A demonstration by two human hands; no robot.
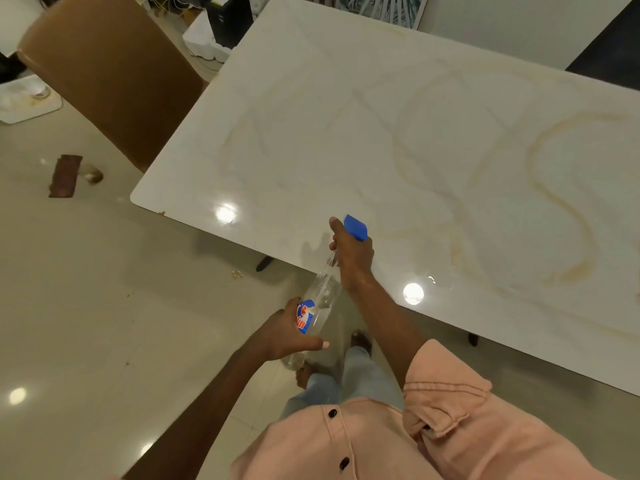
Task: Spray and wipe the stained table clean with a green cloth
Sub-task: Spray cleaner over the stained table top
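Observation:
A white marble-look table (pixel 398 140) fills the upper right, marked with long yellowish-brown curved stains, strongest at the right side. I hold a clear spray bottle (pixel 323 296) with a blue head and a blue-and-red label over the table's near edge, tilted with the nozzle toward the table. My right hand (pixel 351 252) grips its neck and trigger. My left hand (pixel 289 332) wraps the lower body by the label. No green cloth is in view.
A brown chair (pixel 104 71) stands at the table's left end. A brown block (pixel 64 174) and small crumbs lie on the glossy tiled floor. Boxes, cables and a black unit (pixel 228 19) crowd the far end. My feet stand beside the table's near edge.

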